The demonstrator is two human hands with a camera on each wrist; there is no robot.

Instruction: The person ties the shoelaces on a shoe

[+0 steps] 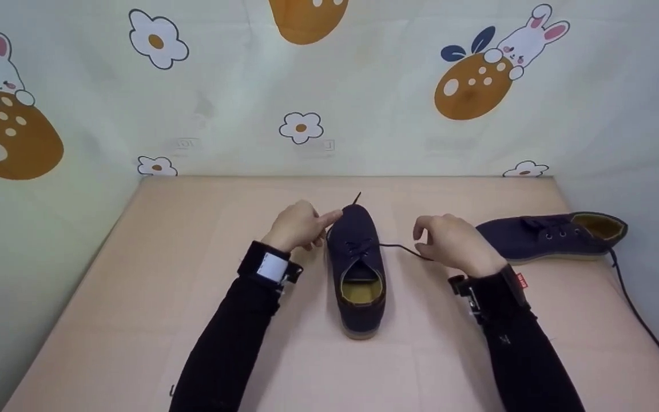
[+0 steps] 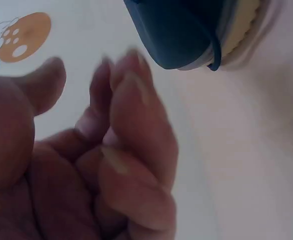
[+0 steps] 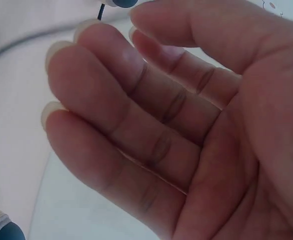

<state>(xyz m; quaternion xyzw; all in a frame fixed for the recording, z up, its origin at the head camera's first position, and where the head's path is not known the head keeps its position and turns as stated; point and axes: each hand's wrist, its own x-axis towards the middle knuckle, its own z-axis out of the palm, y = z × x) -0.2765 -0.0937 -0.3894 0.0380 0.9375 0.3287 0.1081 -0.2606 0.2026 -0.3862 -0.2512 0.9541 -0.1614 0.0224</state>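
Note:
A dark navy lace-up shoe [image 1: 358, 246] stands upright in the middle of the table, its toe pointing away from me and its heel nearest. One end of its black shoelace [image 1: 405, 248] runs out to the right; another sticks out beyond the toe. Beside the toe's left edge is my left hand [image 1: 297, 227], one finger pointing at it. In the left wrist view its other fingers [image 2: 141, 120] bend loosely around nothing. My right hand [image 1: 452, 240] hovers over the lace's right end, fingers gently bent, the palm holding nothing in the right wrist view.
A second navy shoe [image 1: 541, 237] stands sideways at the right, toe toward my right hand. Its long black lace [image 1: 641, 315] trails down the table's right side. A patterned cloth wall [image 1: 364, 86] rises behind the pinkish table [image 1: 135, 309] and along its sides.

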